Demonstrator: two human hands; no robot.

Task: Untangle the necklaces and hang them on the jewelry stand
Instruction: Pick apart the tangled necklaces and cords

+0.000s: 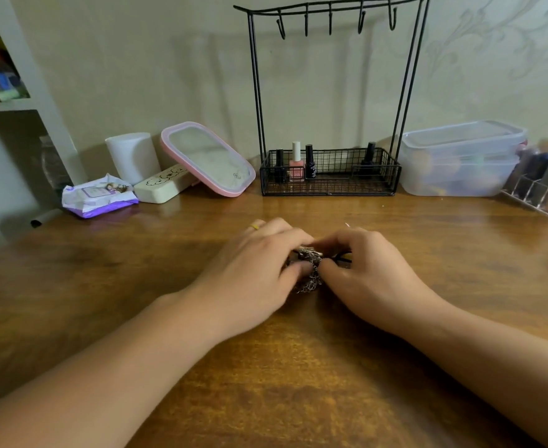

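Necklaces [310, 270] — tangled silvery clump, between hands

Tangled clump of silvery chain necklaces [311, 270]: mostly covered by my left hand [259, 266] and right hand [366, 270]; number of strands not determinable. Fingertips motion-blurred. Black wire jewelry stand [331, 92]: top corner cut by upper edge. Clear acrylic organiser [544, 185]: cropped at right edge, contents blurred. Shelf items at left blurred.
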